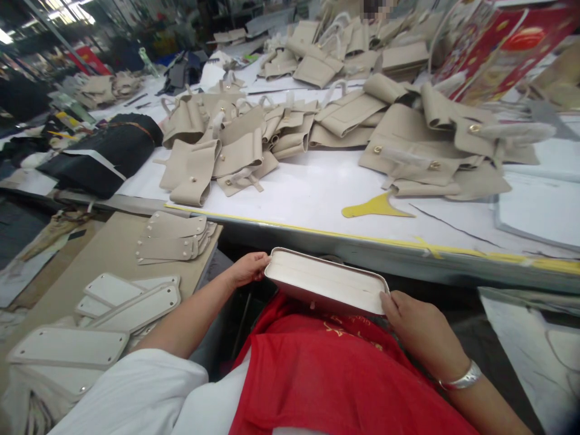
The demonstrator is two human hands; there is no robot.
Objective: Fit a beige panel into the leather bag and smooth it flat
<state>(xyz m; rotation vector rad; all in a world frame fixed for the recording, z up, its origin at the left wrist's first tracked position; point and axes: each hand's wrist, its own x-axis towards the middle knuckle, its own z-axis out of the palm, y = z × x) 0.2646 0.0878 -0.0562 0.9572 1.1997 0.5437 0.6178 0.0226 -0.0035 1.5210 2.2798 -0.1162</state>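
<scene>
left hand (247,269) grips one end of cream panel stack (326,283), right hand (419,329) other end, below table (317,193) edge.

Bright, even overhead light, ceiling lamps glaring top left, wide-angle bending at edges, mild blur in far background.
</scene>
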